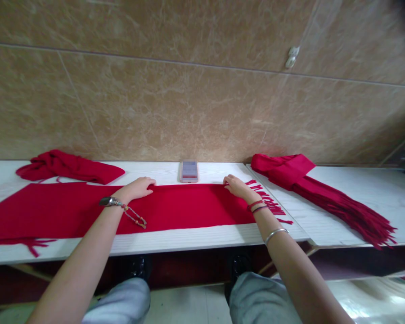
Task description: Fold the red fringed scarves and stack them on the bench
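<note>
A long red scarf [189, 207] lies spread along the white bench top, with fringe at its right end and more tassels at the lower left. My left hand [138, 188] is at the scarf's far edge, left of the middle, its fingers closed on the cloth. Further right, my right hand [236, 186] pinches the same far edge near the fringed end. The fingertips of both hands are partly hidden.
A bunched red cloth [70, 167] lies behind the scarf at left. A phone [189, 172] rests near the tiled wall [189, 108]. At right is a folded red scarf [300, 180] with long fringe. The white bench top [202, 236] ends just before my knees.
</note>
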`<state>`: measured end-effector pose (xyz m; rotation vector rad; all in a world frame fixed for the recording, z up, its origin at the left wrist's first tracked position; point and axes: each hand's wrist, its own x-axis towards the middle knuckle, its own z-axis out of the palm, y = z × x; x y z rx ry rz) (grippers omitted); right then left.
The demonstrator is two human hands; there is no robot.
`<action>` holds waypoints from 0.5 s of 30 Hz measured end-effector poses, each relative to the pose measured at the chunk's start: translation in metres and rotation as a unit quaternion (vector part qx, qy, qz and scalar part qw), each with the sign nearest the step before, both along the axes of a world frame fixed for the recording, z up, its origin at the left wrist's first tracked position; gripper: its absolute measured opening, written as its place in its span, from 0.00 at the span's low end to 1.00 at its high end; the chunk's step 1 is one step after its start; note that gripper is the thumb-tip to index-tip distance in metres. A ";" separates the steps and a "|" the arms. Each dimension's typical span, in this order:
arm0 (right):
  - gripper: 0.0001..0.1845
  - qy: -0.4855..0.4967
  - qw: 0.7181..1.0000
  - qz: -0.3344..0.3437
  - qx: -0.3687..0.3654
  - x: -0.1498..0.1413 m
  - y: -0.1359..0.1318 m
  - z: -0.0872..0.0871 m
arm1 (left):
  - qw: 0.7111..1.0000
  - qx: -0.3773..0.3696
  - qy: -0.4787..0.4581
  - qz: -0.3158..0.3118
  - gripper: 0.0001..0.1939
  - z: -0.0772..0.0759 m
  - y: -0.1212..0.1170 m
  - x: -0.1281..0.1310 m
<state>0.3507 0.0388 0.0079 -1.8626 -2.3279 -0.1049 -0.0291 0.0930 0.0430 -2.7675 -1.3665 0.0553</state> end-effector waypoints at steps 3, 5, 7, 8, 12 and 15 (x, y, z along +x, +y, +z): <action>0.14 0.000 1.000 0.008 0.000 0.000 -0.008 0.007 | 1.000 0.013 -0.001 -0.010 0.13 0.002 -0.004 -0.006; 0.14 -0.003 1.000 0.016 0.000 0.001 -0.015 0.013 | 1.000 0.016 -0.010 -0.014 0.12 0.006 -0.009 -0.009; 0.13 -0.010 1.000 0.027 0.003 0.004 -0.021 0.019 | 0.999 0.021 -0.026 -0.017 0.11 0.011 -0.014 -0.012; 0.12 -0.015 0.999 0.037 0.007 0.006 -0.025 0.022 | 0.999 0.024 -0.034 -0.020 0.11 0.014 -0.017 -0.013; 0.12 -0.026 0.994 0.093 0.046 0.021 -0.043 0.029 | 0.997 0.031 -0.058 -0.032 0.10 0.025 -0.031 -0.020; 0.12 -0.019 0.986 0.143 0.082 0.032 -0.065 0.029 | 0.997 0.016 -0.056 -0.047 0.10 0.031 -0.048 -0.024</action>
